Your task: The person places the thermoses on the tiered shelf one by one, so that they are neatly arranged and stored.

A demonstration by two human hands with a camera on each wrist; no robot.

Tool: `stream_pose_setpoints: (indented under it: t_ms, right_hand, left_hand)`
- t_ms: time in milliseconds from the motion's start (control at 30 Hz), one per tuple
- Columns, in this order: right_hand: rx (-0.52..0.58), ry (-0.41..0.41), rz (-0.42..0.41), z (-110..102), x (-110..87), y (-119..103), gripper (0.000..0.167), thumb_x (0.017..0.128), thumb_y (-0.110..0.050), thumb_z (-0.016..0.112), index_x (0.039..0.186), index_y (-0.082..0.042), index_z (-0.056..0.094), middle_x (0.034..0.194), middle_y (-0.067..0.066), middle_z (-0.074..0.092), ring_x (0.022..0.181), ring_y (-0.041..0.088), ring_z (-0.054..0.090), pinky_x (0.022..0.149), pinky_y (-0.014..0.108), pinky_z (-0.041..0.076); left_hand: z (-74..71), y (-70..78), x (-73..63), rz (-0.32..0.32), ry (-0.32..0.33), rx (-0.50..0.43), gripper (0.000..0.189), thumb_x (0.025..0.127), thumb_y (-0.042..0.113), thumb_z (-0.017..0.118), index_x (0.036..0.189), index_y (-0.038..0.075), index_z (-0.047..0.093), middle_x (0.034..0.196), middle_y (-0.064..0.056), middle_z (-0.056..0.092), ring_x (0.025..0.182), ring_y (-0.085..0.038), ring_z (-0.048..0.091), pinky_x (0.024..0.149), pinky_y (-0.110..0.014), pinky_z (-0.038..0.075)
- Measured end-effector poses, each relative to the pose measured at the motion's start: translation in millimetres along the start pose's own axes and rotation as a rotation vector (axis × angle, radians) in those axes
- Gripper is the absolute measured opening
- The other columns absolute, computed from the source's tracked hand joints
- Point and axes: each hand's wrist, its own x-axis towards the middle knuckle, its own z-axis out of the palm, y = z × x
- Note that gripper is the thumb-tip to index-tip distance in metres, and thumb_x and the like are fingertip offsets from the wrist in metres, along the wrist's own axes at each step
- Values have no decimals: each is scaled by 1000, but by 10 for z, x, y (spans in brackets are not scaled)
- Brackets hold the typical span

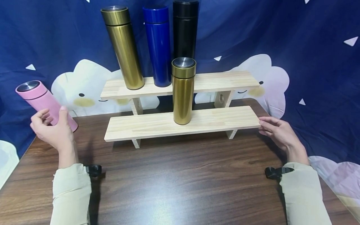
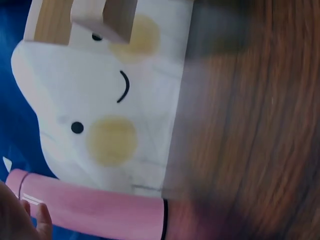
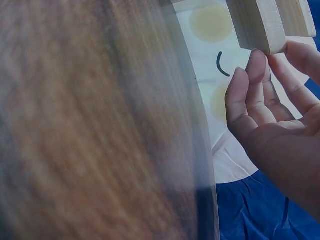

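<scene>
In the head view my left hand (image 1: 54, 129) is in front of a pink thermos bottle (image 1: 36, 100) at the table's far left. Its thumb stands apart and its loosely bent fingers show before the bottle; whether they touch it is unclear. The left wrist view shows the pink bottle (image 2: 100, 205) behind the fingertips (image 2: 44, 215). At the other side my right hand (image 1: 281, 136) holds the right end of the lower wooden shelf (image 1: 152, 125) by the fingertips. A short gold thermos (image 1: 183, 97) stands on that shelf.
Behind it the upper shelf (image 1: 216, 82) bears a tall gold thermos (image 1: 123, 53), a blue thermos (image 1: 158, 50) and a black thermos (image 1: 185, 34). A blue cloth (image 1: 225, 28) with white clouds hangs behind. The brown table (image 1: 180, 175) reaches to the front.
</scene>
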Motion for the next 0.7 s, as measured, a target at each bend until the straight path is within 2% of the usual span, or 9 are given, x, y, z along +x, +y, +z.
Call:
stream_pose_setpoints:
  t_ms: [100,200,300,400,700]
  right_hand:
    - [-4,-3,-4,0,-2,-2,19,97,3,63,103,-10,76,93,2,73,83,13,68,77,25,57]
    - [-5,-4,-7,1,-6,-5,19,97,2,63,103,-10,76,93,2,73,83,13,68,77,25,57]
    - [-9,-4,-9,-1,-7,-6,19,97,2,63,103,-10,76,93,2,73,83,13,68,77,25,57]
    - [-10,-8,-11,-6,-6,-1,19,97,3,62,103,-10,76,92,2,73,82,12,68,77,25,57]
    - [-1,-18,-12,-3,-2,5,20,98,3,61,103,-10,76,92,2,73,82,12,68,77,26,57]
  left_hand:
    - [-41,-107,105,7,23,30,35,74,30,82,104,23,65,102,12,50,95,-4,50,87,-22,35]
    - [-68,-318,253,43,33,74,42,75,37,83,110,23,65,105,14,50,97,-2,48,87,-22,34]
    - [-91,-384,306,86,44,115,46,75,42,84,112,25,62,105,15,48,97,-1,45,88,-22,32]
    - [-99,-411,352,82,46,143,52,74,44,85,115,26,59,106,16,46,98,0,43,89,-22,31]
    - [-58,-342,456,-26,24,218,64,71,38,90,122,26,54,110,15,41,100,3,39,92,-20,29]
